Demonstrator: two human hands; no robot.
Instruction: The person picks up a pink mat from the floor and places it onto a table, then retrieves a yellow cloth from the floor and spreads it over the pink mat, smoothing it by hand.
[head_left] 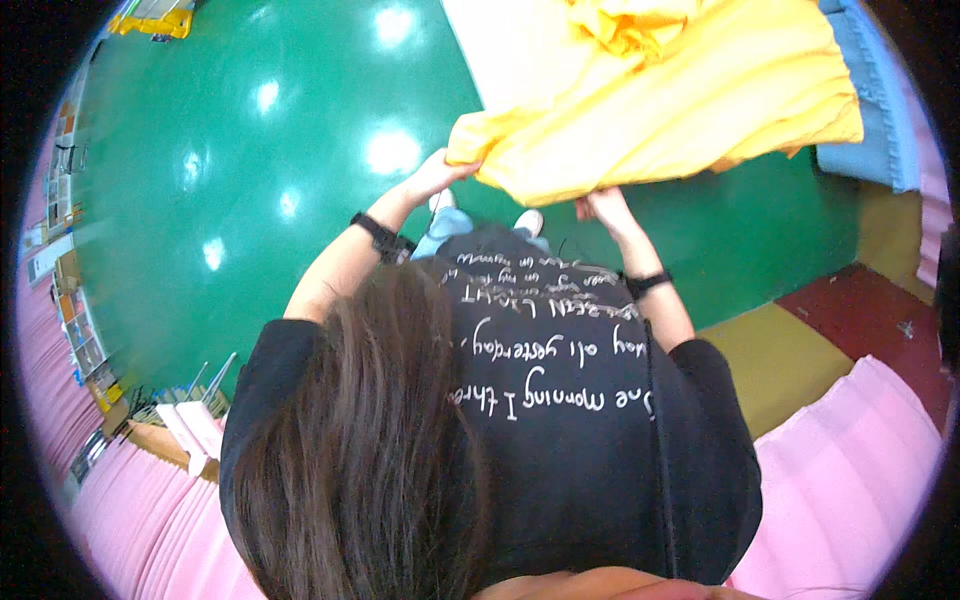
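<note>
A large, wrinkled yellow cloth [680,120] spreads over the white table [490,45], its near edge hanging out over the floor. My left hand [440,174] pinches the cloth's left corner, the fingers partly tucked behind the fabric. Farther right, my right hand [604,206] is closed at the near edge, its fingertips partly hidden by the cloth. Toward the far side the cloth bunches into a crumpled heap [635,30]. Whether it is a garment or a plain sheet I cannot tell.
Blue fabric [872,110] hangs at the far right beside the table. Around me lies a glossy green floor [300,120], with tan and dark red mats [870,320] to the right. Pink pleated material [850,440] stands close behind me; shelves [75,200] line the left.
</note>
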